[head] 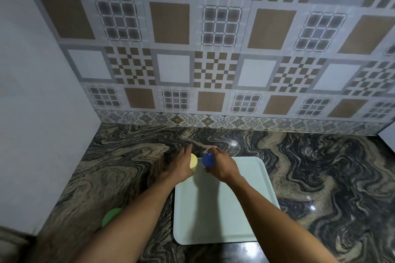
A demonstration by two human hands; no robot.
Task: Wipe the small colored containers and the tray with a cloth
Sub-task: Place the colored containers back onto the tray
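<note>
Item one, blue container [207, 159]: small, round-topped, plastic by the look, so probably light, stiff and a little slick. It sits at the far left corner of the tray [235, 198], clasped by the right hand [222, 166], whose fingers curl round it; whether it rests on the tray or is lifted is unclear. Item two, yellow container [193, 161]: same kind, just beside the blue one at the tray's far left edge. The left hand [181, 164] lies against its left side, fingers reaching past it, and I cannot tell whether it truly grasps. Item three, green container [111, 215]: apart on the counter [320, 166], near the left forearm, untouched. Item four, tray: pale, flat, low-rimmed, likely light and liable to slide on the polished stone, so best steadied at a rim. The containers look easily tipped and are best taken round the body.
</note>
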